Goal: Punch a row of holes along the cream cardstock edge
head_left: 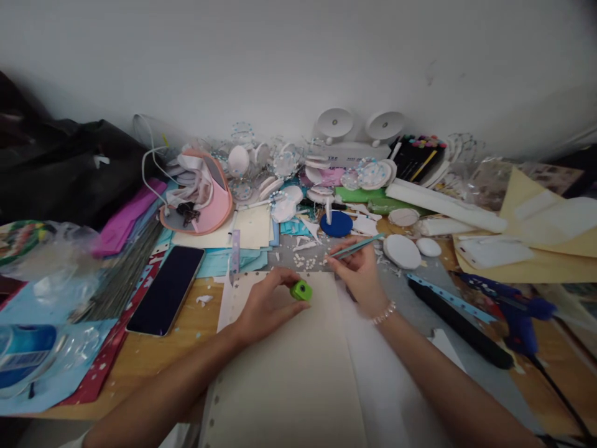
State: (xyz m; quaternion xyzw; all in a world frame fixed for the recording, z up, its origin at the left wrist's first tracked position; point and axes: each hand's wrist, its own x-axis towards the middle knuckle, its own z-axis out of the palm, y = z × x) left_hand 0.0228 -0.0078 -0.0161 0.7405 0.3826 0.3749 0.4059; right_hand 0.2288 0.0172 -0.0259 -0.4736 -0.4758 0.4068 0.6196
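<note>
My left hand (pixel 268 303) is closed around a small bright green craft punch (pixel 301 290) with a dark round spot on its face. It holds the punch over a cream sheet of paper (pixel 289 367), whose top and left edges carry a row of small punched holes. My right hand (pixel 361 274) pinches a pair of teal tweezers (pixel 357 246), their tips pointing left just beyond the sheet's top edge. Close to those tips lie tiny pale paper cut-outs (pixel 305 261) on the grey mat (pixel 401 311). Whether the tweezers grip a piece is too small to tell.
A phone (pixel 166 290) lies on the left. Behind the sheet stand a blue disc (pixel 336 224), white round pieces (pixel 402 251) and beaded wire items. At right are a black-handled tool (pixel 459 323), a light-blue strip (pixel 450 297) and a blue glue gun (pixel 515 308) with a cable.
</note>
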